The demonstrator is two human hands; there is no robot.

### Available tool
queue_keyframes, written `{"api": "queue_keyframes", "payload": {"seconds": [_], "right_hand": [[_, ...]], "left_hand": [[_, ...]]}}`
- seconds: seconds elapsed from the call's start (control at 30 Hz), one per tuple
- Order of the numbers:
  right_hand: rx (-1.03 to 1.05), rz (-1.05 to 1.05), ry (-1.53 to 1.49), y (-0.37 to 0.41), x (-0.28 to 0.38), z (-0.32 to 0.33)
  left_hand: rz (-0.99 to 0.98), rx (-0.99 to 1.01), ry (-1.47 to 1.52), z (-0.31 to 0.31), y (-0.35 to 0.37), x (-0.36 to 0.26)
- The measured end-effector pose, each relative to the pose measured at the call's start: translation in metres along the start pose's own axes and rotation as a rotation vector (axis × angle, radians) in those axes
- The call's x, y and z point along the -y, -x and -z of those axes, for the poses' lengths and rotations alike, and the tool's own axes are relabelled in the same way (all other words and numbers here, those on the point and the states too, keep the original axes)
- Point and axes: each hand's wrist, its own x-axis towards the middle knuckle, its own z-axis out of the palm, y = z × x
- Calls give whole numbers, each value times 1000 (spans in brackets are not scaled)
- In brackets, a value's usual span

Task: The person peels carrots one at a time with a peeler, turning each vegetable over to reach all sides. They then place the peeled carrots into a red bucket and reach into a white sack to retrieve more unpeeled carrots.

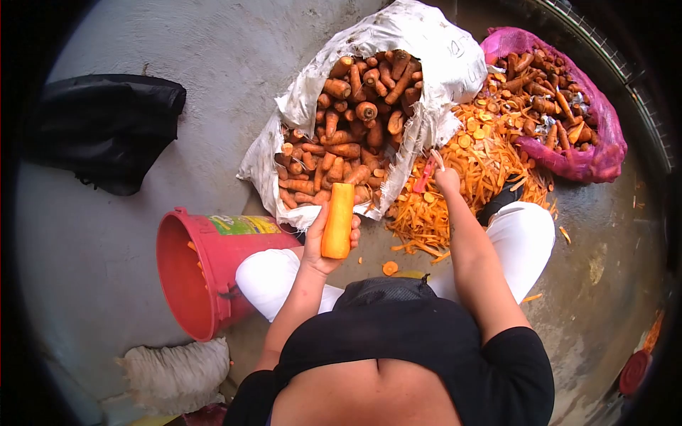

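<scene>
A peeled carrot (pixel 339 226), bright orange with both ends cut flat, stands nearly upright in my left hand (pixel 317 248), whose fingers wrap around it from behind. My right hand (pixel 445 179) is closed on a red peeler (pixel 425 175), held out over a heap of carrot peelings (pixel 476 167) and apart from the carrot. Just beyond my left hand, a torn white sack (pixel 433 42) gapes toward me, full of unpeeled carrots (pixel 362 106).
A pink bucket (pixel 241 245) lies tipped by my left knee, with some orange pieces inside. A pink mesh sack (pixel 604 135) of carrots and scraps sits at the far right. Black cloth (pixel 114 128) lies at left. One carrot slice (pixel 389 268) is on the floor.
</scene>
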Motion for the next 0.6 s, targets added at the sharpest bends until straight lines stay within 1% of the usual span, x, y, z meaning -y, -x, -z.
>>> {"api": "queue_keyframes", "payload": {"seconds": [0.1, 0.13, 0.27, 0.3, 0.37, 0.4, 0.47, 0.6], "right_hand": [[44, -92, 5, 4, 3, -12], [36, -63, -21, 2, -1, -20], [-23, -36, 38, -8, -8, -46], [12, -99, 13, -10, -9, -51], [37, -119, -13, -10, -6, -57], [15, -133, -18, -9, -4, -60], [-37, -160, -27, -8, 1, -63], [-112, -215, 57, -11, 4, -76]], "left_hand": [[4, -74, 17, 8, -14, -3], [3, -96, 16, 10, -18, -5], [74, -70, 156, 16, -28, -15], [77, -87, 160, 18, -30, -16], [84, -114, 167, 19, -36, -20], [81, -49, 167, 23, -39, -21], [14, -153, 73, 24, -42, -21], [-110, -349, -139, 18, -45, -15]]}}
